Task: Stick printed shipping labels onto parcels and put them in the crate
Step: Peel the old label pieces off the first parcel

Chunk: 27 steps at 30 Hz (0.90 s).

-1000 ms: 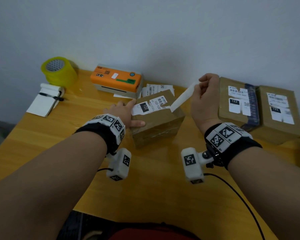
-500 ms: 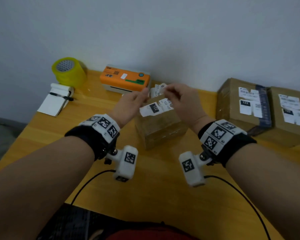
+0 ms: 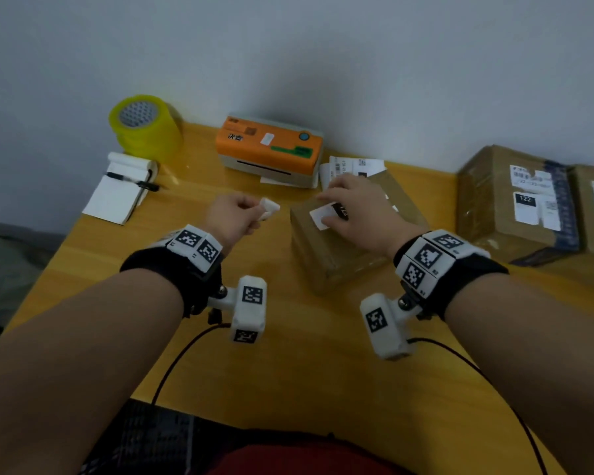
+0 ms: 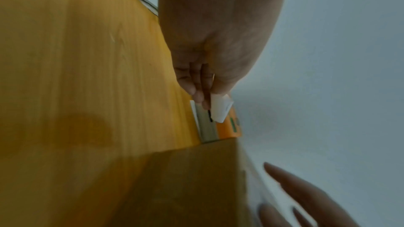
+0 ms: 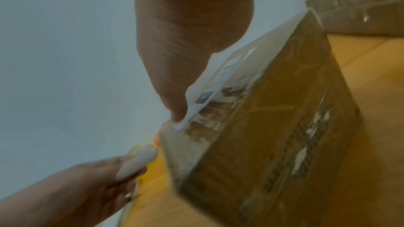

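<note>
A brown cardboard parcel (image 3: 340,255) stands on the yellow table (image 3: 282,371), mid right. A white shipping label (image 3: 323,214) lies on its top face. My right hand (image 3: 354,209) rests flat on that label with straight fingers, thumb at the label's near edge (image 5: 186,120). My left hand (image 3: 240,214) hovers left of the parcel and pinches a folded white backing strip (image 3: 269,209) between thumb and fingers (image 4: 201,96). In the left wrist view the backing strip (image 4: 219,108) sticks out in front of the orange printer. The parcel's taped side (image 5: 273,127) fills the right wrist view.
An orange label printer (image 3: 270,145) sits against the wall, loose printed labels (image 3: 354,166) beside it. A yellow tape roll (image 3: 141,126) and a notepad with pen (image 3: 120,193) lie at back left. Two labelled parcels (image 3: 522,204) stand at right. No crate shows.
Half a second ago both hands held the label over the parcel. The left hand has since drawn away leftward with the backing strip, and the right hand has laid the label down on the parcel.
</note>
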Available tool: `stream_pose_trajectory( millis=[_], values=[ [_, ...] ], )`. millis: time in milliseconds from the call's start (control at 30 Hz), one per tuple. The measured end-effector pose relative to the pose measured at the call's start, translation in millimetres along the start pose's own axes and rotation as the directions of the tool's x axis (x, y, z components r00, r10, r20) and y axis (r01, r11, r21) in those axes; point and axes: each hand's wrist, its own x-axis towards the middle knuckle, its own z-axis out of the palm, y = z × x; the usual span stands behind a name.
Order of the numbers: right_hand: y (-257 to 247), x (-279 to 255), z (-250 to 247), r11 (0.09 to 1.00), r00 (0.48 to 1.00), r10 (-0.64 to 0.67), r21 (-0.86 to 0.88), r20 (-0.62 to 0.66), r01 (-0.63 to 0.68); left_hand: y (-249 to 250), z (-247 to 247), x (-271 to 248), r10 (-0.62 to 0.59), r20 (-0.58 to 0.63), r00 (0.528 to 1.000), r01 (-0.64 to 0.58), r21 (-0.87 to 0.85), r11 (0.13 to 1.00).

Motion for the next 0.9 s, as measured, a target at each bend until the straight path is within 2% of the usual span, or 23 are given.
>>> stream_pose_trajectory(
  millis=[67,167,300,400,500,600,767,833,900],
  values=[
    [7,1,4,0.996,0.991,0.040,-0.088,0.129,-0.029,-19,-6,3,-0.032,0.029,0.999,0.029,0.108,0.994],
    [7,3,10,0.994,0.978,0.099,-0.067,0.183,-0.088,-48,-11,10,-0.146,0.064,0.987,0.125,0.259,0.958],
    [-4,5,20,0.988,0.986,0.141,-0.081,0.088,-0.134,-69,-9,18,-0.206,0.085,0.975,0.166,0.338,0.927],
    [-15,5,32,0.988,0.988,0.153,-0.035,-0.017,-0.153,-74,-2,24,-0.210,0.102,0.972,0.156,0.384,0.910],
    [-17,6,40,0.988,0.984,0.156,0.008,-0.082,-0.156,-82,6,29,-0.257,0.081,0.963,0.200,0.428,0.882],
    [-15,5,43,0.988,0.984,0.151,0.007,-0.097,-0.151,-85,10,32,-0.264,0.109,0.958,0.148,0.603,0.784],
    [-19,7,46,0.987,0.980,0.156,-0.006,-0.122,-0.158,-83,6,29,-0.255,0.202,0.946,-0.018,0.815,0.579],
    [-20,8,43,0.987,0.983,0.150,-0.037,-0.106,-0.155,-77,1,26,-0.233,0.213,0.949,-0.044,0.820,0.571],
    [-20,8,41,0.987,0.989,0.134,-0.083,-0.066,-0.140,-69,-6,24,-0.177,0.174,0.969,-0.021,0.767,0.642]
  ],
)
